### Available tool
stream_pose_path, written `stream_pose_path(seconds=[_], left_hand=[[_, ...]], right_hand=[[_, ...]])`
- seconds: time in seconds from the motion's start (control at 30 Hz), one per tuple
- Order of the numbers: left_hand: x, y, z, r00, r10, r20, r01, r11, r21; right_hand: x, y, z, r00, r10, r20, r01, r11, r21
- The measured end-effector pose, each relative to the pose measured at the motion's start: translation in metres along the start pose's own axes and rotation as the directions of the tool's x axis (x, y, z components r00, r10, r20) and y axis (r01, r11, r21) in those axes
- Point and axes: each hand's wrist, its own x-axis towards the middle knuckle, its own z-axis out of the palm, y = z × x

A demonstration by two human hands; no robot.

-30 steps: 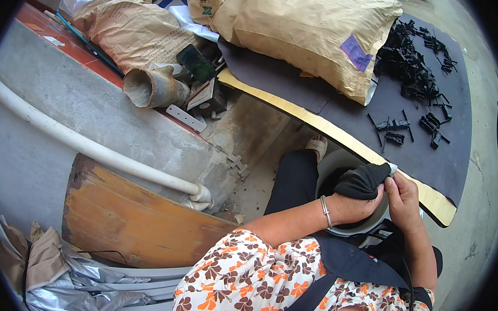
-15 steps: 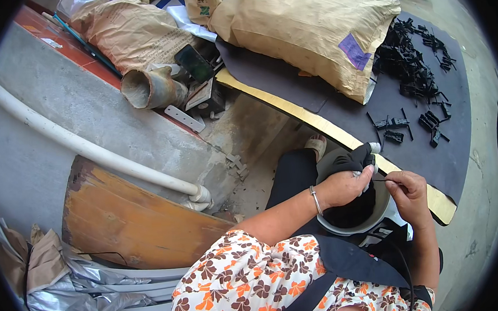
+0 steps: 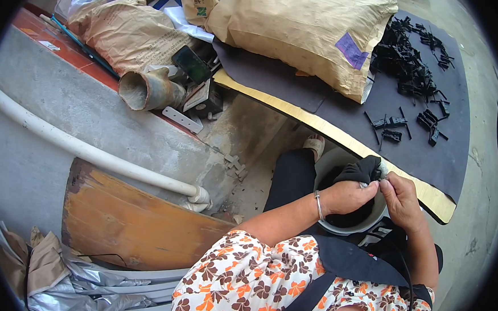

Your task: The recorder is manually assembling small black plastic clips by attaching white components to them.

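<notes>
Head view: a black cloth item [image 3: 359,170] is held over the mouth of a grey bucket [image 3: 372,224], close to the near edge of the table [image 3: 309,116]. It is gripped by the left hand [image 3: 348,197], which is closed round its lower part, with the thumb pointed toward a pale end piece [image 3: 382,169]. By the right hand [image 3: 401,199], that same end is met from the other side; its fingers are bent and its thumb is brought up to the left thumb, but whether anything is pinched there cannot be told. A silvery bracelet [image 3: 319,206] is worn on the left wrist. Dark material is contained in the bucket, its kind hidden by shadow.

The table is covered in dark sheeting and edged by a gold-coloured strip. On it, a heap of black parts [image 3: 405,60] is spread at the right, with a few loose pieces [image 3: 391,129] set nearer the hands. Beside the heap a large paper sack [image 3: 304,35] is laid, marked by a purple patch [image 3: 351,50]. Farther left, a rusty pipe piece [image 3: 149,90] is seen near a dark flat device [image 3: 191,65]. Below, a white pipe [image 3: 82,138] is run along the grey wall, above a worn brown board [image 3: 138,216].
</notes>
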Motion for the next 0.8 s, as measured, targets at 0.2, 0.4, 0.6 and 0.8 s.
stream_pose_path(seconds=[0.2,0.4,0.6,0.8], left_hand=[[-0.004,0.007,-0.002,0.978,0.196,-0.076,-0.163,0.935,0.314],[-0.005,0.013,-0.014,0.978,0.198,-0.069,-0.134,0.845,0.518],[-0.003,0.017,-0.02,0.952,0.299,-0.061,-0.169,0.684,0.71],[0.012,0.001,-0.022,0.892,0.443,-0.094,-0.269,0.685,0.677]], right_hand=[[0.006,-0.005,0.012,0.997,0.079,-0.009,-0.078,0.996,0.042],[0.019,-0.008,-0.003,0.994,-0.041,0.1,0.046,0.998,-0.042],[0.046,0.027,-0.017,0.954,-0.002,-0.299,-0.197,0.749,-0.632],[0.047,0.032,-0.021,0.973,-0.112,-0.202,-0.045,0.766,-0.642]])
